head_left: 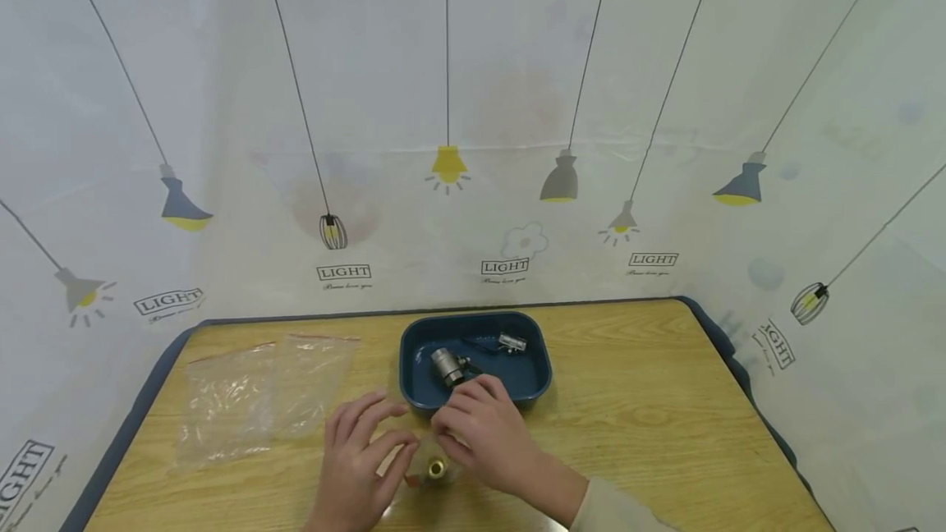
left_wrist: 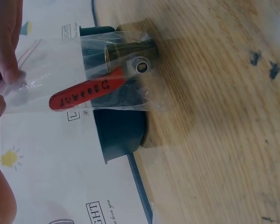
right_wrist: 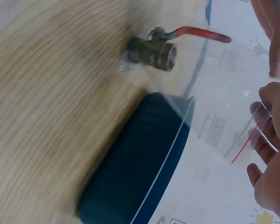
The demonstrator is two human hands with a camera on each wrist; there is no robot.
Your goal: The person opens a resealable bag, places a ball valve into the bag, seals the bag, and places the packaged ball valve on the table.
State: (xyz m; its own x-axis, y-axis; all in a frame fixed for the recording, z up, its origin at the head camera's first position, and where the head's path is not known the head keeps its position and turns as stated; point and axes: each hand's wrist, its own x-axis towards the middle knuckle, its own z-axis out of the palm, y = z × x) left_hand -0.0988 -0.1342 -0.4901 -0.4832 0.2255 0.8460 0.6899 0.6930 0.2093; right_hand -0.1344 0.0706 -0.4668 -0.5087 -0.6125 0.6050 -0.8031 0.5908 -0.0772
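A brass ball valve with a red lever handle (left_wrist: 86, 93) is inside a clear zip bag (left_wrist: 46, 70), just above the table. My left hand (head_left: 362, 458) pinches the bag's upper edge between thumb and fingertips. At the same edge, beside the red zip line, my right hand (head_left: 488, 437) pinches the plastic. The valve (right_wrist: 151, 53) sits at the bag's bottom, clear of the fingers; from above, its round brass opening shows between the two hands. The bag's mouth is partly hidden by fingers, and I cannot tell whether it is unzipped.
Behind the hands stands a dark blue tray (head_left: 543, 376) holding a silver metal fitting (head_left: 447, 366) and a smaller metal piece (head_left: 512, 342). Two flat clear bags (head_left: 229, 401) lie on the wooden table (head_left: 650, 417) at the left. A lamp-printed curtain (head_left: 399, 105) surrounds the table's back and sides.
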